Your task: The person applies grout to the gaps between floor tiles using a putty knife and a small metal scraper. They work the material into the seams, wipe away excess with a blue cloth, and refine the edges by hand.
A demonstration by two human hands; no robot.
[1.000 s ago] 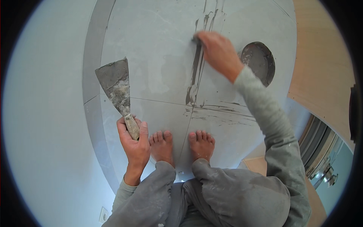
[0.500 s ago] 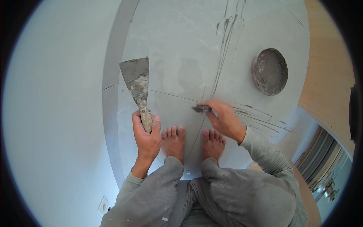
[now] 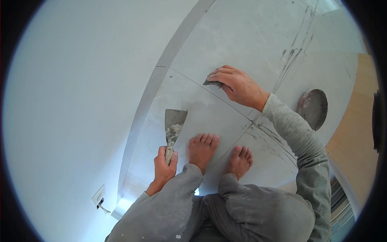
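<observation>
My left hand [image 3: 162, 170] is closed round the handle of a putty knife [image 3: 174, 121], whose wide blade points away from me and is crusted with grey paste. Farther out, my right hand [image 3: 246, 88] grips a small dark scraper [image 3: 213, 84] smeared with paste; most of it is hidden under the fingers. Its edge is just above or on the tiled floor [image 3: 225, 36], close to the thin joint [image 3: 193, 82] that runs toward the wall. Smears of dark paste [image 3: 268, 131] lie along the crossing joints.
A round shallow dish [image 3: 300, 107] of grey paste stands on the right, past my right forearm. My bare feet [image 3: 202, 150] are on the tiles. A white wall [image 3: 80, 101] with a grey skirting [image 3: 147, 97] and a socket [image 3: 98, 195] with loose wires rises on the left. Wooden board [image 3: 350, 125] lies far right.
My right hand has moved away from my feet with the scraper, from the joint crossing toward the wall-side joint. The view has turned left; the putty knife stays in my left hand, now lower.
</observation>
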